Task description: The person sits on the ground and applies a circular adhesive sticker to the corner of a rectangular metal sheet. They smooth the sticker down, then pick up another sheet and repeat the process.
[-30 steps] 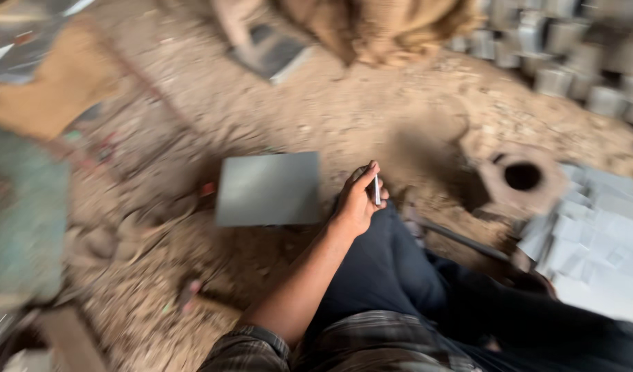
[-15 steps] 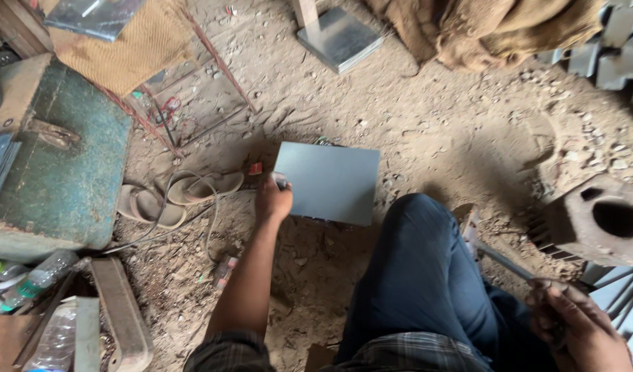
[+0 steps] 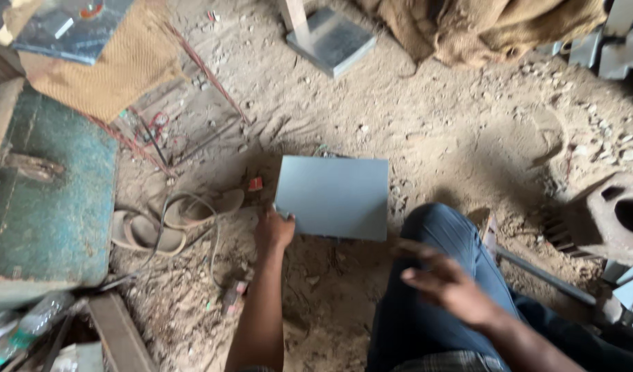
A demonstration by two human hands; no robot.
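Observation:
A flat grey square plate [image 3: 333, 196] lies on the sandy ground in front of my bent knee in blue jeans [image 3: 433, 241]. My left hand [image 3: 273, 231] grips the plate's near left corner, fingers curled on its edge. My right hand [image 3: 444, 282] hovers over my knee, blurred, its fingers spread and holding nothing.
A worn green metal box [image 3: 47, 200] stands at the left, with a pair of sandals [image 3: 171, 220] beside it. A rusty wire frame [image 3: 171, 124] and a second grey slab [image 3: 330, 41] lie farther off. Burlap cloth [image 3: 468, 27] sits at the top, a heavy metal casting [image 3: 616, 217] at the right.
My left hand has slid from the plate's left edge to its near left corner. My right hand has risen from the lower right to above my knee.

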